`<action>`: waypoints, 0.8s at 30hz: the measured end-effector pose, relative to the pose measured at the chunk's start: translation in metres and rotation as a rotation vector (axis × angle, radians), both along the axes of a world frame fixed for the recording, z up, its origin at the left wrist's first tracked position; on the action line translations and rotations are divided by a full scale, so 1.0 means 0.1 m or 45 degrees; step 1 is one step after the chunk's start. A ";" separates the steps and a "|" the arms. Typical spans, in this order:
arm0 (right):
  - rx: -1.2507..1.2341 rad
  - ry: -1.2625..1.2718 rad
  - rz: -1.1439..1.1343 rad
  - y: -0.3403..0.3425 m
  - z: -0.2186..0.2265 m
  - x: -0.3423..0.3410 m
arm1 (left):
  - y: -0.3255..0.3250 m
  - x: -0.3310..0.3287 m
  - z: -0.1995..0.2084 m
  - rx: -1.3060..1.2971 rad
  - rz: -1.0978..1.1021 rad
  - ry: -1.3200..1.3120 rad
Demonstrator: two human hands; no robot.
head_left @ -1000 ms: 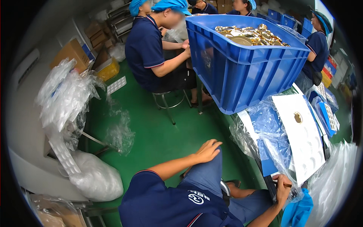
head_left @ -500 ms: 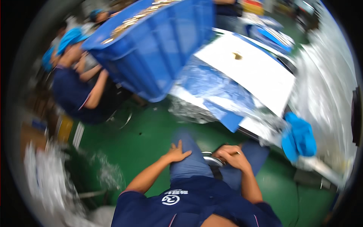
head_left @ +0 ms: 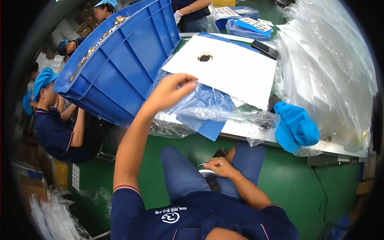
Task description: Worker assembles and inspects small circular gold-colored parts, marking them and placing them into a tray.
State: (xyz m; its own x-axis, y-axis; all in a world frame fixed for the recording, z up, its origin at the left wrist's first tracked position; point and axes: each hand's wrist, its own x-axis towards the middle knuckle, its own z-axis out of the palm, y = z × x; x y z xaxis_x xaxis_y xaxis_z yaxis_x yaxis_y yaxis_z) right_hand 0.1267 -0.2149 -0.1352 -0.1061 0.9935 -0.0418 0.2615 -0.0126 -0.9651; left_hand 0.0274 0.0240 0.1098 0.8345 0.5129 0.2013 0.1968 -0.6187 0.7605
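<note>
My left hand (head_left: 173, 92) is stretched over the near left edge of a white board (head_left: 240, 72) on the table, its fingers partly bent and apart with nothing visible in them. A small gold-rimmed round piece with a dark middle (head_left: 205, 58) lies on the board, beyond my fingers. Low between my thighs, my right hand (head_left: 222, 167) is closed around a thin pen-like stick with a light tip (head_left: 220, 164). A shiny round metal rim (head_left: 206, 172) shows beside that hand, partly hidden by it. Clear plastic and blue sheeting (head_left: 208, 100) lie under the board's near edge.
A tall blue bin (head_left: 124, 60) with gold pieces (head_left: 98, 46) stands at the left of the table. A blue cap (head_left: 296, 126) hangs at the near right edge. Clear plastic sheeting (head_left: 320, 76) fills the right side. Co-workers (head_left: 52, 120) sit at the left; another person (head_left: 192, 14) stands behind the table.
My left hand has risen from my thigh and reached forward to the board. My right hand stays low in my lap with the stick. The view has turned and sharpened.
</note>
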 end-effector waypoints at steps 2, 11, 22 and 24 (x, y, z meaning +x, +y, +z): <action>0.057 -0.062 0.027 0.01 0.03 -0.02 | 0.41 0.33 -0.11 0.111 0.187 -0.076; 0.196 -0.094 -0.036 0.08 0.06 0.03 | 1.59 1.46 -0.78 0.588 0.392 0.290; -0.008 -0.139 0.094 0.21 0.01 0.15 | 2.00 1.81 -0.95 0.490 0.339 0.855; -0.034 -0.143 0.105 0.22 -0.01 0.17 | 1.92 1.82 -1.05 0.626 0.440 0.731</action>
